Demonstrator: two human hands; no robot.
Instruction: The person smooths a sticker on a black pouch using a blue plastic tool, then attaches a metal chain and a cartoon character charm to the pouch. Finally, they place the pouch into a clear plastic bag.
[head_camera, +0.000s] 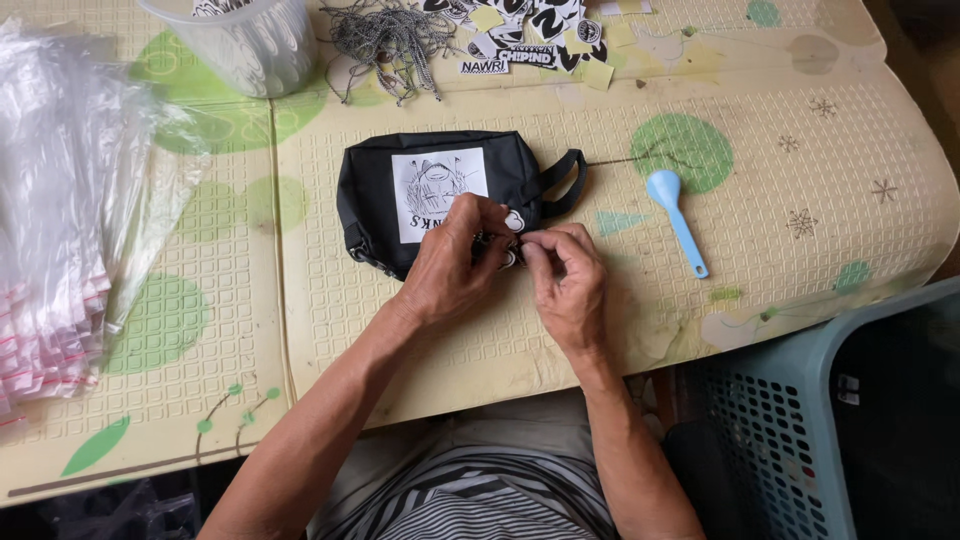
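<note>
Here, both hands (510, 255) pinch small tags at the black pouch (440, 195) — white square label.

Left hand (452, 265) and right hand (568, 280), fingers pinched together

Open tabletop (420, 330) btwn the black pouch (440, 195) & near edge, also right of pouch up to the blue spoon (676, 215). Left side blocked by stack of clear bags (60, 210). Far edge crowded: plastic tub (245, 45), cord pile (385, 40), stickers (530, 35). Teal basket (800, 420) walls off lower right.
</note>
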